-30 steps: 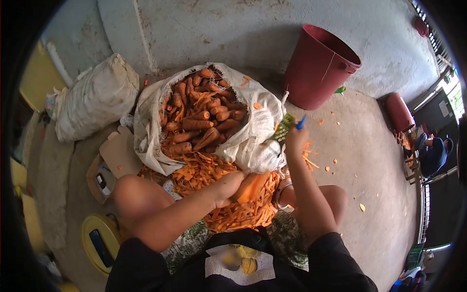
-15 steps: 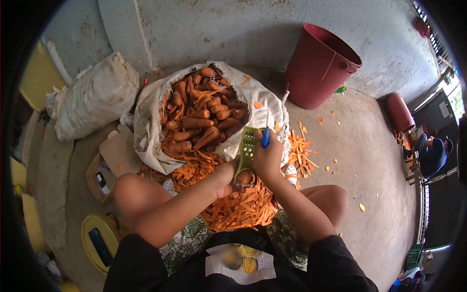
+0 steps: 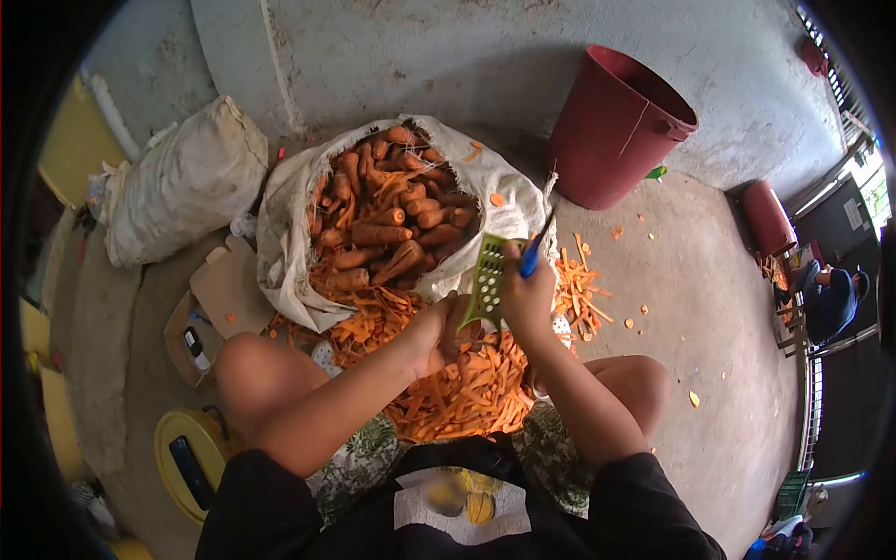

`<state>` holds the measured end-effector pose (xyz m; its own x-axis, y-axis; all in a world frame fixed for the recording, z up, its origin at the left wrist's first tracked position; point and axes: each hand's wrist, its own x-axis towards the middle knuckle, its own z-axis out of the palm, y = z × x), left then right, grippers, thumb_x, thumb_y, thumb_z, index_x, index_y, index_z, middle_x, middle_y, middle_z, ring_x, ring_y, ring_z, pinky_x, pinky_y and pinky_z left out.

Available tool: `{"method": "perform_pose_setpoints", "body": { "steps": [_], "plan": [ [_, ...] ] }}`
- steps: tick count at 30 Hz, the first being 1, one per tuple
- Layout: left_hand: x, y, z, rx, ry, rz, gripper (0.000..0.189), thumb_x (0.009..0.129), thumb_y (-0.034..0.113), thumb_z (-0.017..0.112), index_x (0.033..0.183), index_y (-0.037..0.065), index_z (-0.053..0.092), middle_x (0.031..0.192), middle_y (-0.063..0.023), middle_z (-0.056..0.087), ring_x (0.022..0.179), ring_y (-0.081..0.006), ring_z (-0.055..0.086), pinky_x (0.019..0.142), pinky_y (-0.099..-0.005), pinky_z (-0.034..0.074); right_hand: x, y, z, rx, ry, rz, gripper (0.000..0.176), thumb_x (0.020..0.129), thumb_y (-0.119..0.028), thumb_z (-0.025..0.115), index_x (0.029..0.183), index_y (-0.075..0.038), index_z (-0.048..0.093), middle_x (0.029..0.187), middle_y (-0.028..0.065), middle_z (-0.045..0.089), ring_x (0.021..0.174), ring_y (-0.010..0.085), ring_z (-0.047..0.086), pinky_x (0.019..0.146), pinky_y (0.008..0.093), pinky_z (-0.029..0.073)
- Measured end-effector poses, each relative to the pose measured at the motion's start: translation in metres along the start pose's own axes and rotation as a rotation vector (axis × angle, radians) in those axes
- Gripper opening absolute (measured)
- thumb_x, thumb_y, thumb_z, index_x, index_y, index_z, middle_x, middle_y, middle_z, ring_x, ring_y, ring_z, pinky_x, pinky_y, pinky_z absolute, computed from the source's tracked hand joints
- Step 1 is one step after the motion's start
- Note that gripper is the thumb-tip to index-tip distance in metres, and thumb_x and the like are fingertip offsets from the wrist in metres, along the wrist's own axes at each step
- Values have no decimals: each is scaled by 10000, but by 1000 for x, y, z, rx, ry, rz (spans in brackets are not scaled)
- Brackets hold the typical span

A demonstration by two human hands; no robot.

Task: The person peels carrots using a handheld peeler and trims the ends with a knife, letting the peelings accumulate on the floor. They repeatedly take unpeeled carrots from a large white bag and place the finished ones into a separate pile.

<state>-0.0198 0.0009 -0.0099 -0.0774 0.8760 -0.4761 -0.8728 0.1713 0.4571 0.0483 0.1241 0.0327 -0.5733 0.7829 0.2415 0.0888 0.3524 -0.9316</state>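
Observation:
My right hand (image 3: pixel 526 291) grips a green peeler (image 3: pixel 486 283) with holes in its flat body, and a blue-handled knife (image 3: pixel 530 259) sticks up from the same hand. Close beside it, my left hand (image 3: pixel 437 336) is wrapped round a carrot (image 3: pixel 467 338), largely hidden by the fingers and the peeler. Below both hands lies a heap of orange peelings (image 3: pixel 457 397). Beyond them a white sack (image 3: pixel 285 271) lies open, full of whole carrots (image 3: pixel 378 233).
A tall dark red bin (image 3: pixel 597 140) stands by the wall. A full white sack (image 3: pixel 187 187), a cardboard box (image 3: pixel 229 285) and a yellow lid with a phone (image 3: pixel 193 473) are at left. A person (image 3: pixel 831 299) sits far right.
My right hand and the peeler have shifted slightly right, and the knife has tilted so its blade shows. My left hand has turned a little around the carrot.

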Motion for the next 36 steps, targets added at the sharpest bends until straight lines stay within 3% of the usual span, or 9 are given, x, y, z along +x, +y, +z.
{"method": "perform_pose_setpoints", "body": {
  "steps": [2,7,9,11,15,20,25,27,36],
  "plan": [
    [2,-2,10,-14,160,50,394,926,349,244,951,56,506,736,-73,561,613,-166,546,439,-279,432,-10,-3,8,-129,21,-96,250,874,-205,477,728,-3,469,488,104,432,429,166,374,436,326,339],
    [0,1,8,121,30,28,385,925,346,260,926,46,500,701,-71,556,555,-160,546,387,-257,415,1,10,9,-191,27,-30,244,870,-200,490,723,-5,486,514,47,420,485,105,363,461,290,327],
    [-4,3,12,185,-46,32,395,924,366,267,924,44,496,691,-71,554,538,-159,544,373,-250,408,19,25,4,-164,160,-28,252,861,-208,495,723,2,500,517,127,496,427,218,425,446,349,351],
    [-21,-1,29,299,-153,-136,442,908,438,291,924,39,481,679,-79,547,543,-156,548,388,-253,418,55,57,-19,-287,370,64,271,864,-221,490,711,3,503,512,87,482,434,177,414,447,334,344],
    [-18,3,27,203,31,-14,479,887,481,320,990,36,466,772,-97,549,623,-180,576,431,-258,447,69,59,-35,-21,410,145,293,865,-229,495,688,5,496,511,36,451,463,116,408,448,296,335],
    [4,3,-4,43,-82,14,420,900,422,329,1065,63,471,895,-79,573,758,-190,584,607,-363,505,8,8,4,129,61,56,231,874,-194,474,707,-34,478,537,-27,423,477,59,357,436,231,291],
    [-5,2,18,108,177,-10,355,905,420,312,954,152,539,672,35,529,599,-112,523,513,-265,469,-15,-4,8,-95,46,-125,236,881,-193,476,744,-1,468,540,47,445,499,108,366,471,274,332],
    [-1,0,7,138,-8,42,340,908,330,321,1017,60,496,868,-79,573,702,-156,574,499,-280,462,-12,-2,6,-129,51,-100,235,880,-197,482,753,0,471,548,71,454,509,116,385,485,282,347],
    [-24,-5,42,251,-44,-28,447,903,433,317,1038,29,456,807,-96,562,638,-163,572,486,-250,477,56,35,-42,-37,403,175,297,887,-218,458,684,-3,475,518,22,427,470,95,378,439,287,317]
  ]
}}
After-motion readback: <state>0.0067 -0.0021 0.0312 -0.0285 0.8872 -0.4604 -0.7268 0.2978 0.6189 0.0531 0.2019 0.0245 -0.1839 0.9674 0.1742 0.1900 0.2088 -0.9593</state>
